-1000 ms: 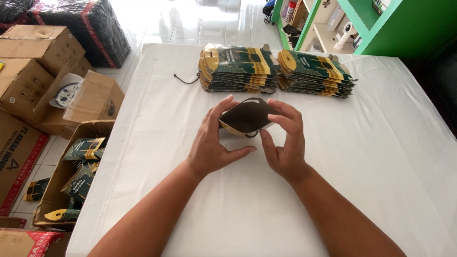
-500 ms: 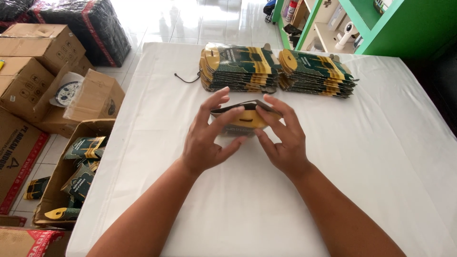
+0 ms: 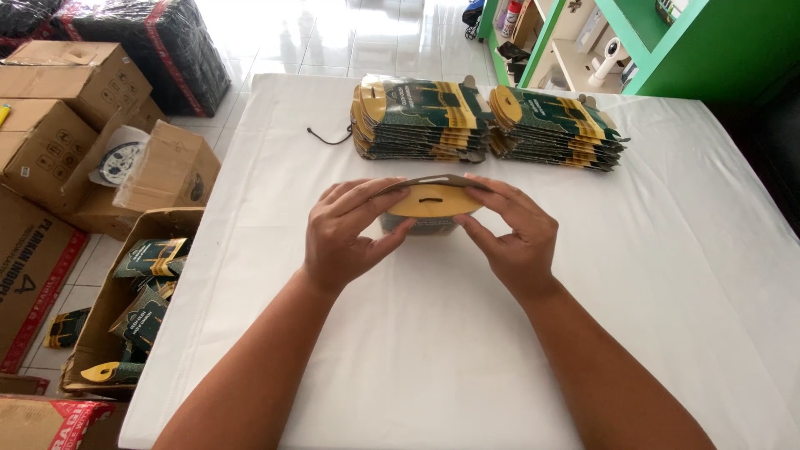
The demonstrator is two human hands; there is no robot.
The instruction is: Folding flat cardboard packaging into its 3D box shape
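Pressing yellow flap of small carton (image 3: 431,202) shut at table centre, left hand (image 3: 342,233) and right hand (image 3: 515,229) fingers curled, gripping both ends. Risk: uneven squeeze, flap creasing or springing open. Beyond: two stacks of flat cartons (image 3: 421,117), black cord (image 3: 327,137); nothing obstructing.

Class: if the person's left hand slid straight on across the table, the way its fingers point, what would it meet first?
The left hand points rightward, so it would likely meet the right hand holding the same small yellow-flapped cardboard box; depth is uncertain.
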